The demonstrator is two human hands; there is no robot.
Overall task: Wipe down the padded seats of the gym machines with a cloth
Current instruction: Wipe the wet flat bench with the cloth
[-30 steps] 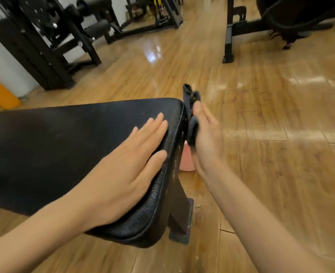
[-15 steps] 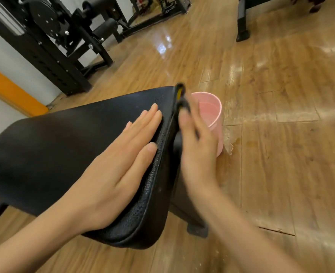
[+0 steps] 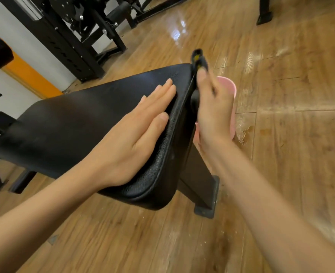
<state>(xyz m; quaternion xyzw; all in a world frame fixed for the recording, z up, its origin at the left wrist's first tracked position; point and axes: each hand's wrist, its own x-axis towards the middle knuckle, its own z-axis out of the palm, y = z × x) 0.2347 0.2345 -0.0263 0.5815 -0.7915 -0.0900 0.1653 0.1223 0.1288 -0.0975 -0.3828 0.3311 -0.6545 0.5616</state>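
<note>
Two hands as before: flat left hand [image 3: 131, 134] presses the black padded seat [image 3: 74, 123]; right hand [image 3: 212, 107] holds the dark cloth [image 3: 199, 60] higher up its edge now.

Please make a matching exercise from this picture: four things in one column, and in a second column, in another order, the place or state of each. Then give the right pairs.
Things:
1. left hand
2. right hand
3. pink bucket
4. padded seat

Places or states:
A. stands on the wooden floor, behind the right hand
B. lies flat on top of the padding
C. black, on a dark metal foot
D. holds the dark cloth against the seat's end edge

Pairs: 1-B, 2-D, 3-A, 4-C
</note>
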